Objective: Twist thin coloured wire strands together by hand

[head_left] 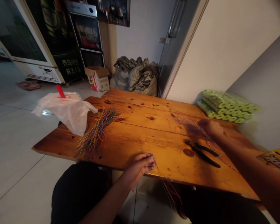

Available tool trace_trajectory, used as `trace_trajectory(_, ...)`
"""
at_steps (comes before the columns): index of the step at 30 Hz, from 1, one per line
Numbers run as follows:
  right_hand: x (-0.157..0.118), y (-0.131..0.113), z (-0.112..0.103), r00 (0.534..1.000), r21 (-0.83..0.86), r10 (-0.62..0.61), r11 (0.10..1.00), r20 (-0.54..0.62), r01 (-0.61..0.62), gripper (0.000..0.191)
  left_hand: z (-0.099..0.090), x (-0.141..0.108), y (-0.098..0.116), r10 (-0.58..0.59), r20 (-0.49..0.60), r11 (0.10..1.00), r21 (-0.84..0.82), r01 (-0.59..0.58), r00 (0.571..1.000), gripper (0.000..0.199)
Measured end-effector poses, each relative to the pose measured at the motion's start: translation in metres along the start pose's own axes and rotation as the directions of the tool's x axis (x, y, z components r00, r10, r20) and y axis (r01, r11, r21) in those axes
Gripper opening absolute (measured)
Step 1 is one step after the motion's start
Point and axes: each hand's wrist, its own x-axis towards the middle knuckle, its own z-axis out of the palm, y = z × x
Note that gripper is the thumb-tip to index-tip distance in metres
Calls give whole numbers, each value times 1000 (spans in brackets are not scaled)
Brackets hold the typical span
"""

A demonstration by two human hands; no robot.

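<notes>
My left hand (143,165) is at the table's front edge, thumb and fingers pinched on a few thin coloured wires. The red and green ends of these wires (169,188) hang down past the edge. Over the right side of the table, my right hand (211,129) is smeared by motion and its fingers cannot be made out. It is at a loose bundle of purplish wires (189,123), also blurred. Black-handled pliers (202,152) lie between my hands, nearer the right. To the left, a thick bundle of multicoloured wires (99,129) rests on the wood.
A white plastic bag (70,113) with something red sits at the wooden table's (135,133) left end. Green-wrapped rolls (227,105) are stacked at the right rear. A yellow packet (276,160) lies far right. Behind stand a cardboard box (99,79) and grey sacks (136,76).
</notes>
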Motion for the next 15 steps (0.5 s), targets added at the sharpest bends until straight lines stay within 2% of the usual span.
trace_trajectory(3, 20, 1, -28, 993, 54, 115, 992, -8, -114, 14, -1, 0, -1, 12, 13, 1000, -2, -12, 1000, 17)
trace_trajectory(6, 29, -4, -50, 988, 195, 151, 971, -32, -142, 21, 0, 1, -1, 15, -9, 1000, -19, -15, 1000, 16)
trace_trajectory(9, 27, -15, -63, 982, 321, 169, 938, -86, -133, 25, 1, 3, -1, 17, -60, 1000, -25, -19, 998, 18)
trace_trajectory(11, 24, -22, -69, 964, 413, 145, 910, -223, -41, 24, 2, 4, -2, 22, -85, 999, -33, -25, 996, 20)
trace_trajectory(13, 22, -28, -75, 895, 473, 90, 869, -437, 144, 23, 2, 4, -3, 29, -94, 999, -43, -33, 995, 23)
trace_trajectory(14, 22, -31, -77, 858, 479, 57, 848, -510, 228, 23, 2, 4, -3, 29, -94, 998, -45, -33, 995, 24)
trace_trajectory(15, 22, -33, -80, 841, 477, 24, 832, -540, 283, 22, 2, 4, -4, 28, -93, 998, -47, -33, 995, 25)
